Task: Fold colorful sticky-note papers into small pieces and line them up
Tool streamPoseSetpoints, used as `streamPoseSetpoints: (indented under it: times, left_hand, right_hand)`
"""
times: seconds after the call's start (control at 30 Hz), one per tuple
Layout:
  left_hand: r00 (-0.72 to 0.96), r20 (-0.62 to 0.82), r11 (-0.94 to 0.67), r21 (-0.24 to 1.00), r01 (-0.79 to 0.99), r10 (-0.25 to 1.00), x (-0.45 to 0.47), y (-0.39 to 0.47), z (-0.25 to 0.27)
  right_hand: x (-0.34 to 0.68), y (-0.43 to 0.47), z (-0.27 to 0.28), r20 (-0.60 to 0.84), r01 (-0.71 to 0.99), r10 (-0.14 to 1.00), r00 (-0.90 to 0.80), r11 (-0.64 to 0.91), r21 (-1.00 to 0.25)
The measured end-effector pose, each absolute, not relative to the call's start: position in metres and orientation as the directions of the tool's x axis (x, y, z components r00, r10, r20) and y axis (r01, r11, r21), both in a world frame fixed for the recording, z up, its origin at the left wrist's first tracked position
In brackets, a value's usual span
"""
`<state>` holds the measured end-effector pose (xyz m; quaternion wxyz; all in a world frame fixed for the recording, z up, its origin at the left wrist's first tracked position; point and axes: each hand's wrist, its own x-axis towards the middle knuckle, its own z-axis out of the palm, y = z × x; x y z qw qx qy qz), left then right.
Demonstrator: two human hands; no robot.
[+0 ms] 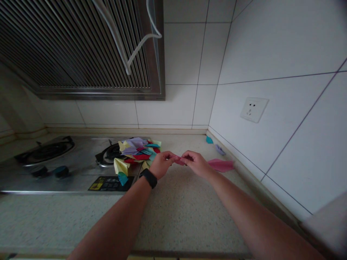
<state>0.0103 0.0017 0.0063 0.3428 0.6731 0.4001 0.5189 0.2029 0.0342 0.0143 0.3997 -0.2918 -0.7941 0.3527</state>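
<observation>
Between my two hands is a small piece of folded pink paper [179, 161], just above the speckled countertop [173, 213]. My left hand [162, 164], with a dark watch on its wrist, pinches the paper's left side. From the other side, the fingertips of my right hand [197, 163] pinch it as well; most of the paper is hidden by fingers. A flat pink paper sheet [221, 165] lies to the right of my right hand. Left of my left hand, a heap of folded coloured papers [138, 150] in purple, yellow, red and teal rests on the stove's right edge.
A gas stove [78, 162] with two burners and knobs takes up the left. Above it hangs a range hood [103, 92] with a white cable [128, 66]. A teal paper piece [209, 139] and a purple one [220, 150] lie by the right wall, below a socket [254, 109].
</observation>
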Motion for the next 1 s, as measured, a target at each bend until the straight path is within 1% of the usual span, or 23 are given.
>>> streamPoseSetpoints:
  times: [0.13, 0.3, 0.4, 0.53, 0.67, 0.77, 0.87, 1.0]
  left_hand:
    - [0.148, 0.385, -0.404, 0.905, 0.134, 0.911, 0.008, 0.004, 0.005]
    - [0.164, 0.351, -0.368, 0.926, 0.084, 0.922, 0.007, 0.004, 0.008]
    - [0.163, 0.338, -0.353, 0.933, 0.073, 0.927, 0.008, 0.003, 0.009]
    - [0.099, 0.328, -0.335, 0.94, 0.062, 0.939, 0.007, 0.002, 0.009]
    - [0.05, 0.325, -0.327, 0.944, 0.049, 0.945, 0.007, 0.002, 0.01]
    - [0.073, 0.327, -0.33, 0.943, 0.038, 0.942, 0.007, 0.003, 0.009]
    - [0.12, 0.316, -0.323, 0.945, 0.045, 0.941, 0.006, 0.005, 0.008]
    - [0.2, 0.277, -0.305, 0.944, 0.123, 0.94, 0.007, 0.004, 0.006]
  right_hand:
    - [0.204, 0.033, 0.017, 0.415, 0.175, 0.757, -0.504, 0.56, -0.81]
    - [0.209, 0.032, 0.024, 0.38, 0.119, 0.733, -0.564, 0.527, -0.841]
    - [0.21, 0.033, 0.024, 0.382, 0.109, 0.745, -0.547, 0.516, -0.85]
    - [0.208, 0.033, 0.022, 0.369, 0.089, 0.761, -0.534, 0.485, -0.87]
    - [0.207, 0.034, 0.018, 0.317, 0.129, 0.759, -0.569, 0.464, -0.877]
    - [0.206, 0.035, 0.014, 0.313, 0.161, 0.763, -0.565, 0.474, -0.865]
    - [0.206, 0.035, 0.015, 0.36, 0.149, 0.764, -0.535, 0.505, -0.85]
    - [0.207, 0.034, 0.021, 0.387, 0.122, 0.757, -0.526, 0.517, -0.847]
